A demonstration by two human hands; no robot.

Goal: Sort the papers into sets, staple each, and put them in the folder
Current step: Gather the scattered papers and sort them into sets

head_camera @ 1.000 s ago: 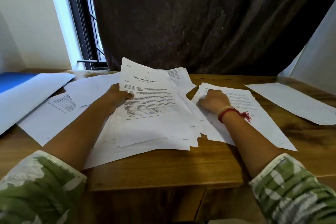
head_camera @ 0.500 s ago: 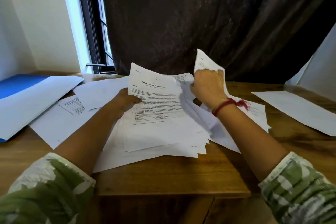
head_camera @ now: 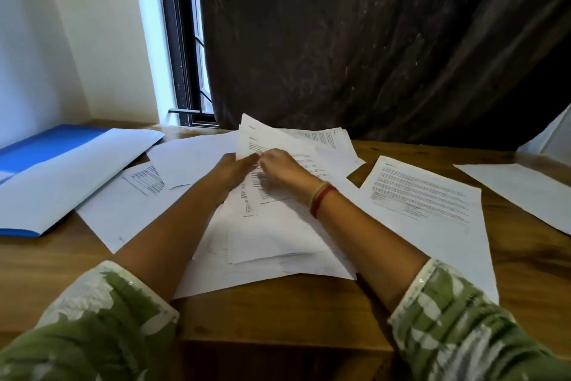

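Note:
A loose stack of printed papers (head_camera: pixel 272 235) lies fanned across the middle of the wooden table (head_camera: pixel 278 312). My left hand (head_camera: pixel 231 172) holds the stack's raised left edge. My right hand (head_camera: pixel 285 169), with a red thread at its wrist, reaches across and pinches the top sheet (head_camera: pixel 278 145) close to the left fingertips; it is motion-blurred. One printed sheet (head_camera: pixel 423 195) lies flat to the right of the stack. At the far left sits the blue folder (head_camera: pixel 46 145), partly under a white sheet (head_camera: pixel 71 173). No stapler is visible.
A sheet with a printed table (head_camera: pixel 142 186) and a blank sheet (head_camera: pixel 191 161) lie left of the stack. Another blank sheet (head_camera: pixel 519 192) is at the far right. A dark curtain (head_camera: pixel 370 40) and a window (head_camera: pixel 185 56) stand behind the table.
My right hand, which was raised with a sheet half a second ago, has come down and across to the stack's top sheet. A printed sheet now lies flat on the right.

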